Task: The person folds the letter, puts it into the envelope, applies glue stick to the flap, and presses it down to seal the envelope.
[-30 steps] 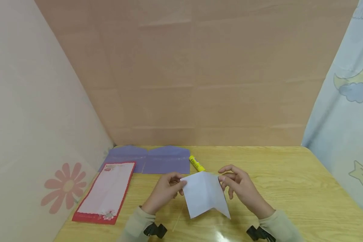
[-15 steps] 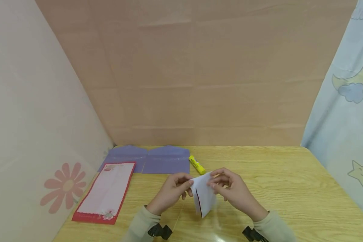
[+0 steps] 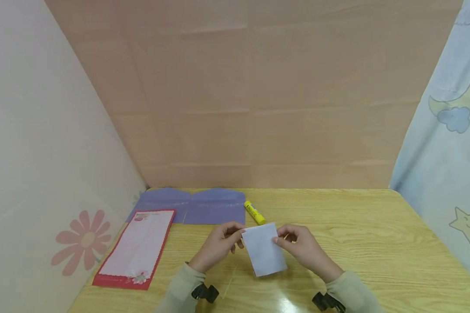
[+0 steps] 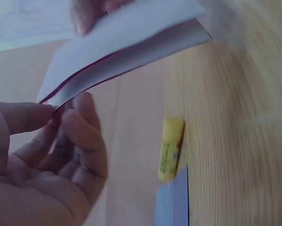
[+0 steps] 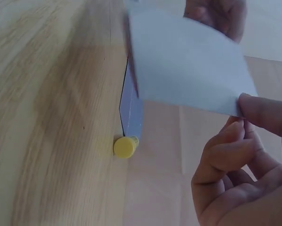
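Observation:
A folded sheet of white paper (image 3: 264,251) is held up over the table between both hands. Its inner edges show a thin dark red line in the left wrist view, where the two layers (image 4: 131,52) part slightly. My left hand (image 3: 218,244) pinches the paper's upper left corner between thumb and fingers. On the other side, my right hand (image 3: 304,250) pinches the right edge near the top, its thumb lying on the front face. The right wrist view shows the plain white face (image 5: 188,61) of the sheet.
A yellow glue stick (image 3: 254,212) lies behind the paper, beside two purple envelopes (image 3: 215,211) at the back left. A red-bordered letter sheet (image 3: 137,248) lies at the left, overlapping one envelope. The wooden table (image 3: 360,243) extends to the right.
The paper was spread wide with a crease down its middle; the right hand has brought its right half over to the left, and it is now folded to about half its width.

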`<action>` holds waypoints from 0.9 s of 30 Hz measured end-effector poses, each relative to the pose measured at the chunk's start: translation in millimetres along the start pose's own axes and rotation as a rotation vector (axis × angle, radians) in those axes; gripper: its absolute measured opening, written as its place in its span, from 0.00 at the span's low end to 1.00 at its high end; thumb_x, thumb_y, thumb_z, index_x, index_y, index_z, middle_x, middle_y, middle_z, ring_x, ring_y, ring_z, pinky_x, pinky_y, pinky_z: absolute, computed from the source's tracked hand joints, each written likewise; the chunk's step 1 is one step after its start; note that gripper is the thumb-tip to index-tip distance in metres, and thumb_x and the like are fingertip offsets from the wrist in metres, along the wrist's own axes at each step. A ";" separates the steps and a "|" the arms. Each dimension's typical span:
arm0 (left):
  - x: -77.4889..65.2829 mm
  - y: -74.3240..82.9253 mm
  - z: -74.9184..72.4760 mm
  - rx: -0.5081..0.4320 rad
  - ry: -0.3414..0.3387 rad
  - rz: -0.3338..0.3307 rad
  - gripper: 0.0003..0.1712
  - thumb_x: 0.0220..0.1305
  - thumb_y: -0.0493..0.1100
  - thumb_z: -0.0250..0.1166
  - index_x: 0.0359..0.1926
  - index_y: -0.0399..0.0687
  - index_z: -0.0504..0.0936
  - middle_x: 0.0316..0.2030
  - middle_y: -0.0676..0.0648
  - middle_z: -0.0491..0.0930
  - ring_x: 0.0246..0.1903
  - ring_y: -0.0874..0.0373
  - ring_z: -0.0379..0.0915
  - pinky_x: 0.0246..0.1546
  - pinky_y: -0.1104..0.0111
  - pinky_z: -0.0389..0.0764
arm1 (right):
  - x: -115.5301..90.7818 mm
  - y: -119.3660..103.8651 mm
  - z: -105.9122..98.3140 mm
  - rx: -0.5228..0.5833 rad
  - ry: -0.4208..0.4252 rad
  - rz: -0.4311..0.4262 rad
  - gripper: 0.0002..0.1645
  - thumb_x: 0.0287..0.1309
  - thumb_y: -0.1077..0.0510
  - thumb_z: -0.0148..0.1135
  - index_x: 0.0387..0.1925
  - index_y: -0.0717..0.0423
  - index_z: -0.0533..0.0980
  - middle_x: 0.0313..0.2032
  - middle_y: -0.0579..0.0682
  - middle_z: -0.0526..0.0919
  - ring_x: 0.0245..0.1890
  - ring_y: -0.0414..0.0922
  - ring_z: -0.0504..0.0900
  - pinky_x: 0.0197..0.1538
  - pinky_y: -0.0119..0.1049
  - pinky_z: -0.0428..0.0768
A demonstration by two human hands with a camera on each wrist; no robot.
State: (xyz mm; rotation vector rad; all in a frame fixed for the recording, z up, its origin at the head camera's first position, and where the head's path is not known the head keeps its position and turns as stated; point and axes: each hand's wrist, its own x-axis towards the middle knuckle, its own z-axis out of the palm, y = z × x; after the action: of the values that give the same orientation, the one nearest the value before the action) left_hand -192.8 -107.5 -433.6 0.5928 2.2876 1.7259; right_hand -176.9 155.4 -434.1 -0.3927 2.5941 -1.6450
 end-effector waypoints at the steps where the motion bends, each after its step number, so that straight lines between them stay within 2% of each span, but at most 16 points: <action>1: 1.7 -3.8 -2.9 0.058 0.019 -0.006 0.15 0.76 0.48 0.56 0.51 0.45 0.82 0.40 0.40 0.82 0.37 0.42 0.80 0.32 0.62 0.81 | 0.5 0.2 1.0 0.004 -0.005 -0.002 0.09 0.61 0.56 0.69 0.35 0.60 0.81 0.31 0.49 0.81 0.28 0.41 0.74 0.30 0.30 0.73; 6: 15.7 -24.2 -23.3 0.415 0.141 -0.045 0.17 0.76 0.46 0.56 0.54 0.41 0.82 0.46 0.40 0.82 0.40 0.48 0.80 0.38 0.58 0.81 | 0.5 -1.4 4.4 0.051 -0.033 -0.015 0.09 0.63 0.58 0.67 0.37 0.62 0.80 0.31 0.50 0.80 0.26 0.39 0.72 0.27 0.30 0.72; 9: 24.7 -35.6 -38.0 0.597 0.210 -0.095 0.18 0.72 0.42 0.60 0.56 0.36 0.81 0.51 0.37 0.82 0.47 0.43 0.80 0.44 0.53 0.81 | -0.1 -1.0 5.7 0.074 -0.047 -0.012 0.10 0.63 0.58 0.66 0.37 0.63 0.79 0.30 0.50 0.79 0.24 0.37 0.71 0.26 0.30 0.72; 11: 29.1 -41.5 -46.8 0.683 0.233 -0.152 0.21 0.70 0.43 0.61 0.59 0.36 0.79 0.54 0.35 0.80 0.54 0.39 0.75 0.53 0.47 0.77 | -0.3 0.6 6.6 0.078 -0.056 0.001 0.10 0.63 0.58 0.67 0.36 0.63 0.79 0.30 0.50 0.79 0.23 0.37 0.71 0.26 0.29 0.73; 14: 33.3 -47.3 -55.3 0.754 0.229 -0.255 0.26 0.69 0.47 0.62 0.63 0.38 0.77 0.59 0.32 0.75 0.58 0.35 0.67 0.57 0.43 0.71 | -0.6 4.5 7.4 0.079 -0.075 0.025 0.10 0.63 0.57 0.66 0.36 0.62 0.78 0.29 0.49 0.78 0.22 0.37 0.71 0.26 0.30 0.74; 16: 34.6 -48.9 -58.1 0.780 0.208 -0.304 0.29 0.68 0.50 0.63 0.64 0.39 0.76 0.60 0.30 0.72 0.57 0.33 0.62 0.57 0.41 0.69 | -1.0 7.0 7.8 0.079 -0.085 0.038 0.11 0.64 0.57 0.66 0.36 0.62 0.78 0.30 0.50 0.78 0.22 0.37 0.71 0.26 0.30 0.74; 21: 32.8 -50.0 -58.4 0.818 0.115 -0.341 0.32 0.67 0.54 0.61 0.64 0.37 0.76 0.62 0.27 0.70 0.64 0.26 0.58 0.61 0.36 0.65 | -2.6 10.4 7.7 0.091 -0.105 0.021 0.11 0.64 0.57 0.66 0.37 0.64 0.78 0.31 0.51 0.79 0.21 0.36 0.71 0.26 0.29 0.73; 24: 30.7 -50.1 -56.1 0.810 0.070 -0.363 0.33 0.68 0.55 0.59 0.66 0.37 0.74 0.65 0.26 0.66 0.67 0.24 0.54 0.63 0.35 0.63 | -3.5 9.8 7.0 0.102 -0.108 0.010 0.11 0.64 0.58 0.66 0.37 0.64 0.77 0.31 0.51 0.78 0.20 0.36 0.70 0.25 0.29 0.73; 27: 28.9 -48.2 -54.0 0.816 0.041 -0.362 0.33 0.68 0.53 0.59 0.66 0.37 0.74 0.65 0.26 0.66 0.65 0.27 0.57 0.61 0.36 0.64 | -4.1 8.9 6.0 0.118 -0.112 0.017 0.11 0.64 0.58 0.65 0.37 0.64 0.77 0.29 0.50 0.77 0.19 0.35 0.69 0.24 0.29 0.72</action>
State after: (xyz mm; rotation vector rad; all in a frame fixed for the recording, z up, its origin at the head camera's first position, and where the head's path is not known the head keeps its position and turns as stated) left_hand -249.5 -152.8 -462.0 0.2247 2.8582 0.6115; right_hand -173.6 154.7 -445.1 -0.4409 2.4009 -1.7073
